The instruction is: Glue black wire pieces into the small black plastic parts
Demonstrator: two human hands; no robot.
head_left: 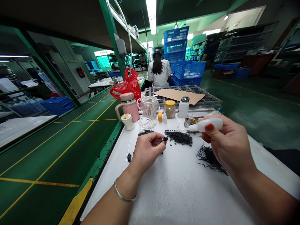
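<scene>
Pinching a small black part point(163, 140) between the fingers of the left hand point(146, 150); gripping a white squeeze bottle point(201, 125) in the right hand point(226, 136), with nozzle point(192, 127) pointing left. Near heaped black rings point(180, 137) and black pins point(209, 157). Bare worktop point(173, 193) toward the body; green belt point(56, 137) beyond the left edge.

— Left hand point(146, 151)?
— Drawn into a fingertip pinch, back facing viewer; left forearm point(114, 200) slanting inward.
— And right hand point(228, 140)?
— Curled in a grip, thumb point(215, 133) uppermost; right forearm point(264, 193) likewise slanting inward.
</scene>
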